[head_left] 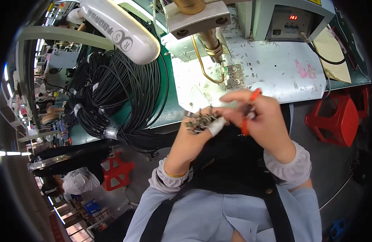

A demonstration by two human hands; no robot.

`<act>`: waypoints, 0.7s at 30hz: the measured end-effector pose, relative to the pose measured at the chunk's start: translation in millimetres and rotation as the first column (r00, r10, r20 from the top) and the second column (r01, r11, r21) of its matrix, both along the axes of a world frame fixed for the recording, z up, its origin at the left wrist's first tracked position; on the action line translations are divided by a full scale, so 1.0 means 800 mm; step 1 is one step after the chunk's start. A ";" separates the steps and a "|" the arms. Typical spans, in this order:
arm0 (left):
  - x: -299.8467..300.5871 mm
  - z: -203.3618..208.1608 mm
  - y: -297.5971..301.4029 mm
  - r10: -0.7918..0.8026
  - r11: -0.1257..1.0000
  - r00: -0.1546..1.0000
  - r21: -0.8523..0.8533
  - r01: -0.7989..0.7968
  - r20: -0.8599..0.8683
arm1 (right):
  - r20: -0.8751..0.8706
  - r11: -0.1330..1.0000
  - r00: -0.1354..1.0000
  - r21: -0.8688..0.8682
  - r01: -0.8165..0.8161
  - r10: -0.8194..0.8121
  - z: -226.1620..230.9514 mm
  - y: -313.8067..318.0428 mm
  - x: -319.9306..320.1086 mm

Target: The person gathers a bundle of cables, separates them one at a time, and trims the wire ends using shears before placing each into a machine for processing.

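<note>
My left hand (190,139) is cupped around a heap of small metal pieces (200,122), greyish and brassy, its thumb wrapped in white tape. Close beside it, my right hand (263,119) grips a red-handled hand tool (256,94). One red handle shows above the palm and another below; whether it is pliers or snips I cannot tell, as the fingers cover the rest. Right fingertips meet the left thumb area, a little blurred. Both hands are just off the near edge of the white work plate (274,86), below a press head (212,48).
A thick coil of black cable (125,84) lies on the green bench at left, under a white rounded lamp or cover (121,32). Small metal bits litter the plate. A control box (293,24) stands at back right. Red stools (341,121) are on the floor. Another person (79,181) sits at lower left.
</note>
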State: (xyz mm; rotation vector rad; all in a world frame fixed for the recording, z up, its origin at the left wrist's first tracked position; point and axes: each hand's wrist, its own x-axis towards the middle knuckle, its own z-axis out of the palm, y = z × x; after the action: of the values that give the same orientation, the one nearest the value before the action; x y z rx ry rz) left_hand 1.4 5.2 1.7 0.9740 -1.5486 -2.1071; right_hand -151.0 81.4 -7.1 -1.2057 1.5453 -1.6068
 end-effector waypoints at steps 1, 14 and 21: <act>0.002 -0.006 0.005 -0.011 1.000 1.000 -0.027 0.011 -0.006 | -0.122 0.997 0.990 -0.003 -0.075 0.074 -0.002 0.001 0.003; 0.001 -0.012 0.020 0.210 0.957 0.959 -0.161 -0.241 -0.188 | -0.072 0.992 0.995 -0.116 0.054 -0.063 -0.011 0.018 0.033; -0.001 -0.019 0.014 0.033 0.724 0.982 -0.673 -0.151 -0.184 | 0.452 0.927 0.870 0.205 -0.314 0.195 -0.004 0.021 0.016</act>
State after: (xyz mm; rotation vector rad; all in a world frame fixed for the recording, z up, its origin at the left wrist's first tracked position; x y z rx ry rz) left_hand 0.2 16.7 -13.4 0.5682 -1.9204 -1.2982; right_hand -138.3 97.8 -10.3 -0.8017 1.2157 -1.3186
